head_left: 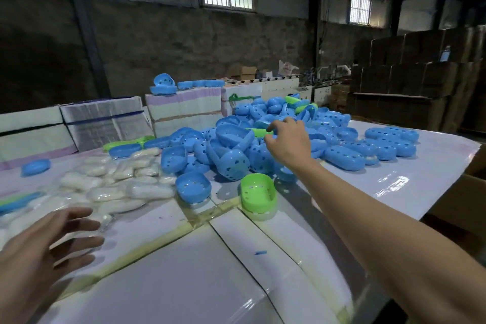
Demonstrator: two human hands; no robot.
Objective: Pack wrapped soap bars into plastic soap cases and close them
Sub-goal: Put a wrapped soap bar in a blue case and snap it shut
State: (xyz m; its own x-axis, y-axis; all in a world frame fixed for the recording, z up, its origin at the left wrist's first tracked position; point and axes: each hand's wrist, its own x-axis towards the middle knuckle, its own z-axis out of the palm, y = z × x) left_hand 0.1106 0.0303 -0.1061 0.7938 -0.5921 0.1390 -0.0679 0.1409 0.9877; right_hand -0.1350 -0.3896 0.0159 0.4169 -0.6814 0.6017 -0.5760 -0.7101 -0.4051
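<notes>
At the lower left of the frame the left hand (44,242) hovers over the white desk (184,271), fingers spread and loose, gripping nothing; it is blurred. Just above it, at centre left, lies a heap of wrapped soap bars (113,184) in clear film, resting on the desk and touching one another. Right of the heap, an open blue case half (193,187) sits hollow side up, and beside it a green case half (259,196) stands tilted near a taped seam. Behind both, across the middle, rises a big pile of blue soap cases (236,144), some open, some closed. The right hand (285,139) reaches over that pile, thumb and fingers curled and pinching a green piece (259,131). At the far right stand stacked cardboard boxes (420,73).
</notes>
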